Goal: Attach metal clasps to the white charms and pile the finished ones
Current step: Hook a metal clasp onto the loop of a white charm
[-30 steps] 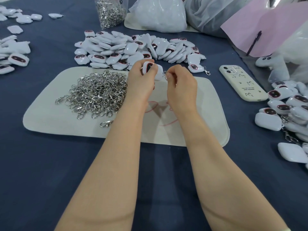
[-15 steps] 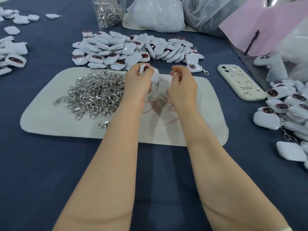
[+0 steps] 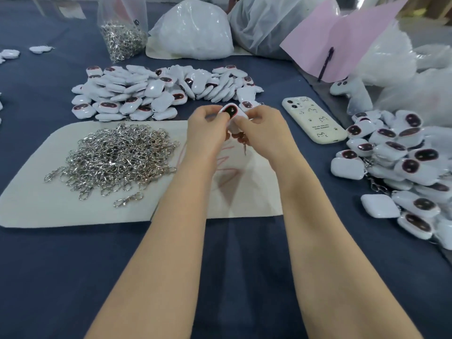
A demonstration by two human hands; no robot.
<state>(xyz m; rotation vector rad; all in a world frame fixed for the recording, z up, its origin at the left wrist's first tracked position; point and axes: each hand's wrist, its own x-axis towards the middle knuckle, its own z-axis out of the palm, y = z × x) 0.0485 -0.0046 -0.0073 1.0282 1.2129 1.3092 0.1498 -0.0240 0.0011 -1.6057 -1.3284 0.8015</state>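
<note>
Mat (image 3: 49, 206): a cream pad on the blue tabletop (image 3: 73, 277).
Clasp heap (image 3: 117, 157): loose metal clasps piled on the Mat's left half.
Clear bag (image 3: 123, 35): stands well beyond the Mat's far edge and holds more clasps.
Plain charms (image 3: 151, 91): a white pile just past the Mat's far edge.
Left hand (image 3: 208, 128): over the Mat's far edge, fingers curled, pinching one charm.
Held charm (image 3: 231, 111): between both hands, dark face toward the camera. A clasp (image 3: 242, 141) dangles beneath it above the Mat.
Right hand (image 3: 264, 128): beside the left, gripping the same charm from the right.
Finished pile (image 3: 403, 167): charms with clasps, well right of the Mat.
</note>
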